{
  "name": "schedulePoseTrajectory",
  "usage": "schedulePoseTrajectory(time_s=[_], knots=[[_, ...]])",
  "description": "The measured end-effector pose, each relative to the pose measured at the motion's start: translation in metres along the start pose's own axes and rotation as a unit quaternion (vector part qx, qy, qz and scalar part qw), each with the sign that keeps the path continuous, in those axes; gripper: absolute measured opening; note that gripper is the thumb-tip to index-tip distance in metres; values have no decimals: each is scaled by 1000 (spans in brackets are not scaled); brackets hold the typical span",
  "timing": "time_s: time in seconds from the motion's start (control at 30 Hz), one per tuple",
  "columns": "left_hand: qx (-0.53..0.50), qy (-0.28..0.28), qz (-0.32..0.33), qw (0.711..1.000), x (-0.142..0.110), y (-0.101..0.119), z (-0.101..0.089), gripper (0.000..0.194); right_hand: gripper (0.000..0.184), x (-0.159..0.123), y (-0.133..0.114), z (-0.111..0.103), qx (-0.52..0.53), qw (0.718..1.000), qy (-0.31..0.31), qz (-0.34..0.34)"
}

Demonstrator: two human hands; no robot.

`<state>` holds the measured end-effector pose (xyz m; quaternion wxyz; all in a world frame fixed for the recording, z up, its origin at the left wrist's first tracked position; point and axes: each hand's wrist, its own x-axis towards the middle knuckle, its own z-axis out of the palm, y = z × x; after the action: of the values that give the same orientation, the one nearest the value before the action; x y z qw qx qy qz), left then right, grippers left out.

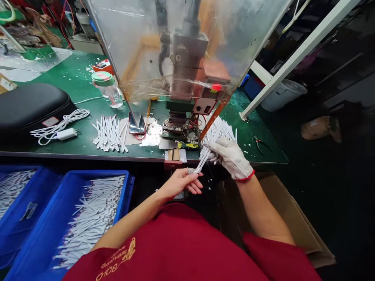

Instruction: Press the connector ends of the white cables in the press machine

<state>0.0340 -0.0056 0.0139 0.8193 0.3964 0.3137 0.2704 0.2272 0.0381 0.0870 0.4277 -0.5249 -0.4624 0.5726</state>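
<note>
My right hand (233, 159), in a white knit glove with a red cuff, grips a small bundle of thin white strips (202, 160) that look like short cables. The bundle slants down to my left hand (180, 183), which is bare apart from a grey wrap on one finger. Its thumb and fingers pinch the lower ends. Just beyond the glove lies a heap of similar white strips (221, 128) on the green table. To the left of the hands is a press machine (177, 127) behind a clear plastic shield (140, 50).
Another pile of strips (108, 132) lies beside a phone (136, 124). A yellow-black screwdriver (189, 146) and pliers (259, 144) rest near the table's front edge. Blue bins (126, 195) with strips stand lower left. A cardboard box (293, 210) is at lower right.
</note>
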Motion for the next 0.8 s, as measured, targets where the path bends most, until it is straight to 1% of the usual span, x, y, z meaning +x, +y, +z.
schedulePoseTrajectory(time_s=[0.1, 0.2, 0.37, 0.53, 0.67, 0.73, 0.8], knots=[[-3, 41, -4, 999, -7, -4, -4, 51, 33, -2, 4, 10, -18, 1000, -24, -10], [14, 61, 5, 998, -12, -5, -8, 52, 34, 0, 8, 18, -29, 998, -45, -13], [52, 75, 8, 996, -16, -5, -11, 55, 36, 4, 13, 31, -36, 998, -52, -9], [65, 80, 6, 995, -22, -8, -15, 53, 35, 8, 19, 38, -37, 997, -68, -3], [47, 80, 12, 996, -28, -13, -22, 50, 37, 21, 33, 44, 12, 993, -110, 24], [34, 92, 19, 995, -32, -14, -26, 49, 39, 31, 41, 50, 27, 989, -140, 47], [21, 111, 28, 993, -35, -13, -29, 49, 39, 43, 47, 59, 37, 985, -157, 65]])
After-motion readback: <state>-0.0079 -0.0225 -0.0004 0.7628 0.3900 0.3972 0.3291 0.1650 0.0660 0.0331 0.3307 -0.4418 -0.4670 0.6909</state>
